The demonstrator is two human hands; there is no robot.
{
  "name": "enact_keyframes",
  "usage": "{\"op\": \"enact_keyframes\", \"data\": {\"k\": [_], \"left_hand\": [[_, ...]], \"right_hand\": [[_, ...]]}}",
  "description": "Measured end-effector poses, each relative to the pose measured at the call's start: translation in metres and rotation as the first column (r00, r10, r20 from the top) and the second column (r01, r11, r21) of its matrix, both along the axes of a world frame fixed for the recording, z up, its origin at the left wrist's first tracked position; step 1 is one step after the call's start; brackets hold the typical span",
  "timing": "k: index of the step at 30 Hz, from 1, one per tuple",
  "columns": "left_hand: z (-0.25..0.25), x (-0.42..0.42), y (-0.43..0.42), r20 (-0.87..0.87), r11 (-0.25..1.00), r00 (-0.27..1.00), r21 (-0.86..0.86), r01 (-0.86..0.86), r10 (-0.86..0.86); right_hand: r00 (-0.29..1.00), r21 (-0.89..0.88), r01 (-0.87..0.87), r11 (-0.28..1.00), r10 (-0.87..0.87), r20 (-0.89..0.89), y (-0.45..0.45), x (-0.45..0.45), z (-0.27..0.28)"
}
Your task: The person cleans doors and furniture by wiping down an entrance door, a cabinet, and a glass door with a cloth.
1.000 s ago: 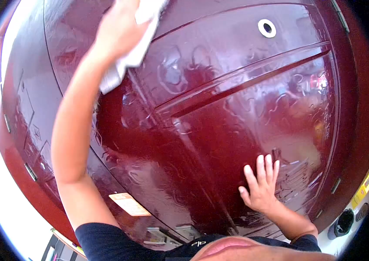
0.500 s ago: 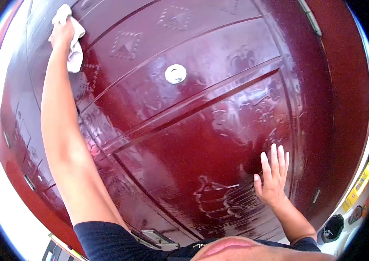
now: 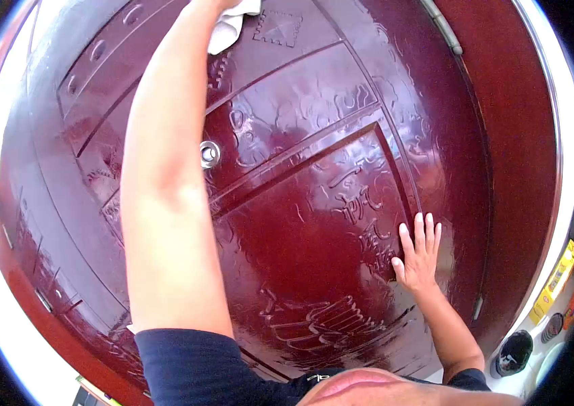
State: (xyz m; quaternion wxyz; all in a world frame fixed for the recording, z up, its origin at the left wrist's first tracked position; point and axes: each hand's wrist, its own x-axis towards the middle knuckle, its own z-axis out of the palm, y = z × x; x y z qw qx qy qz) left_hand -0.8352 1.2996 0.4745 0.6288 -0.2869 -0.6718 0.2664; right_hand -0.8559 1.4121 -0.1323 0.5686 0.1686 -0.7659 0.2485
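High on the glossy dark-red door (image 3: 287, 250), my left hand (image 3: 211, 4) is closed on a white cloth (image 3: 227, 31) that lies against the embossed panel. The top of the picture cuts off most of that hand and part of the cloth. Lower down at the right, my right hand (image 3: 420, 260) rests flat on the door with fingers spread, beside a raised panel edge. A round silver peephole (image 3: 210, 155) shows just beside my left forearm, which covers part of the door.
Hinges (image 3: 444, 28) line the red frame (image 3: 520, 135) on the right. At the lower right are a yellow box (image 3: 555, 281), a dark round container (image 3: 514, 353) and a coiled dark item (image 3: 552, 327). Light wall flanks the left side.
My left hand and the cloth have swept from the upper left rightward to the top edge. The view has shifted, and the peephole appears farther left. My right hand stays spread on the door.
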Motion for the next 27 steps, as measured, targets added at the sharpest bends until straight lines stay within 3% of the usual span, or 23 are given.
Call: {"op": "enact_keyframes", "data": {"k": [1,2,3,6,7,9,10,11,13,15,18,19,20,21,23,25,26,27], "left_hand": [[0.013,-0.014,-0.03,-0.252,0.986,0.959,-0.134,0.099,-0.13],[0.038,-0.014,-0.058,-0.235,0.98,0.972,0.199,0.03,0.018],[0.095,-0.012,-0.108,-0.142,0.963,0.98,0.249,-0.104,0.143],[0.091,0.057,-0.196,-0.252,0.861,0.945,0.505,-0.058,0.211],[0.097,0.073,-0.231,-0.275,0.785,0.906,0.612,-0.093,0.322],[0.119,0.101,-0.301,-0.192,0.54,0.659,0.753,-0.377,0.727],[0.125,0.108,-0.324,-0.135,0.444,0.63,0.818,-0.364,0.765],[0.108,0.108,-0.304,-0.173,0.424,0.715,0.886,-0.187,0.678],[0.114,0.105,-0.301,-0.169,0.465,0.766,0.866,-0.186,0.62],[0.132,0.096,-0.307,-0.221,0.613,0.786,0.753,-0.239,0.577],[0.097,0.084,-0.241,-0.259,0.753,0.813,0.588,-0.296,0.522],[0.116,0.078,-0.239,-0.2,0.745,0.818,0.565,-0.353,0.539],[0.125,0.063,-0.241,-0.305,0.84,0.849,0.478,-0.255,0.432],[0.082,0.065,-0.188,-0.223,0.807,0.924,0.575,-0.133,0.311],[0.103,0.036,-0.172,-0.269,0.854,0.899,0.487,-0.183,0.346],[0.076,0.023,-0.113,-0.236,0.885,0.924,0.429,-0.179,0.302],[0.075,0.011,-0.095,-0.227,0.915,0.939,0.369,-0.163,0.259],[0.112,-0.013,-0.103,-0.278,0.936,0.899,0.202,-0.289,0.338]], "right_hand": [[1.0,0.005,0.0,1.0,0.0,-0.017,0.001,-0.002,-0.001],[1.0,0.01,0.003,1.0,-0.003,-0.004,0.001,-0.003,-0.003],[1.0,0.015,-0.003,1.0,0.003,-0.003,0.002,-0.002,-0.004],[1.0,0.009,-0.012,1.0,0.012,-0.007,0.001,-0.002,-0.002],[1.0,0.007,-0.02,1.0,0.02,-0.002,0.001,-0.003,-0.003],[1.0,0.013,-0.016,1.0,0.016,-0.018,0.002,-0.005,-0.004],[1.0,0.014,-0.016,1.0,0.016,-0.003,0.002,-0.004,-0.004],[1.0,0.012,-0.022,1.0,0.022,0.003,0.002,-0.004,-0.004],[0.999,0.013,-0.036,0.999,0.036,0.023,0.003,-0.002,-0.003],[0.999,0.009,-0.038,0.999,0.038,0.018,0.002,-0.002,-0.005],[0.999,0.011,-0.051,0.999,0.051,0.01,0.0,-0.003,-0.004],[0.998,0.015,-0.057,0.998,0.057,0.009,0.002,-0.003,-0.004],[0.997,0.027,-0.071,0.997,0.07,0.024,0.004,-0.002,-0.003],[0.994,0.037,-0.101,0.994,0.099,0.04,0.007,0.001,-0.002],[0.983,0.084,-0.18,0.98,0.176,0.048,0.02,0.003,-0.003],[0.982,0.075,-0.189,0.979,0.188,0.027,0.038,0.0,-0.006],[0.984,0.063,-0.175,0.983,0.174,0.023,0.049,0.001,-0.007],[0.987,0.054,-0.161,0.985,0.16,0.022,0.062,0.0,-0.007]]}}
